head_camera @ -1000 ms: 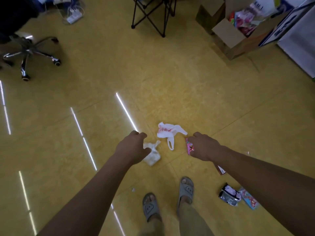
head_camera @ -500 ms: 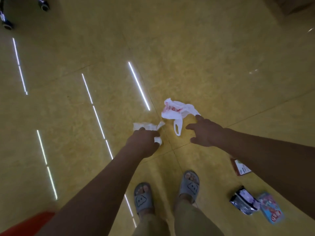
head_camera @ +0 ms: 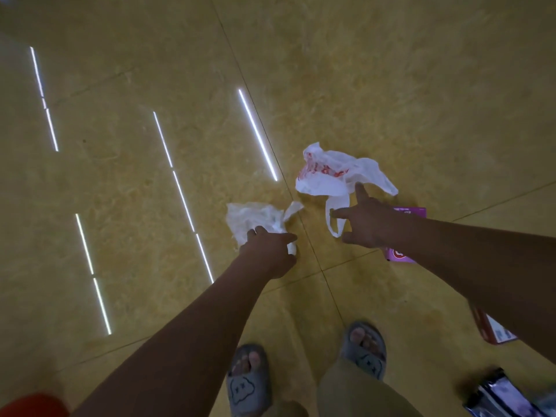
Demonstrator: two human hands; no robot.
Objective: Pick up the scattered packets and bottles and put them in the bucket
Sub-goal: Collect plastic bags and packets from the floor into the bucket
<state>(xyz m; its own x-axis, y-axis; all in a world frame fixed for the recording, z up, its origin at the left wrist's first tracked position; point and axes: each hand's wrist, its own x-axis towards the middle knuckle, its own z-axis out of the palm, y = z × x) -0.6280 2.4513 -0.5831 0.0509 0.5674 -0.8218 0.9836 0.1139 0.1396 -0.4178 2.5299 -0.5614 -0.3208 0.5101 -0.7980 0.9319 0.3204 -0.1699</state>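
Change since half a second earlier: advance of right grip over the white carrier bag, fingers now fanned wider; pink packet newly in sight beneath it. No change at left grip; same hold as before.

1. Left grip: curled tight round the near end of a crumpled white wrapper. Bulk of wrapper bunched just beyond the knuckles, one loose tail sticking out towards right grip. On the floor or just above it: cannot tell.

2. Right grip: fingers apart and straight, holding nothing. One finger across the bag's body, another at the handle loop; contact not clear. Bag red-printed, spread on the floor just beyond the fingertips and partly beneath them.

3. Pink packet: flat on the floor directly below right grip and wrist, one end showing at each side.

4. Red-and-white packet: on the floor, behind right grip, partly hidden by the forearm.

5. Dark foil packet: farther back again, cut by the frame edge.

6. Grey slippers: one pair, behind both grips.

7. Red rounded object: far behind left grip, at the frame corner; identity not clear.
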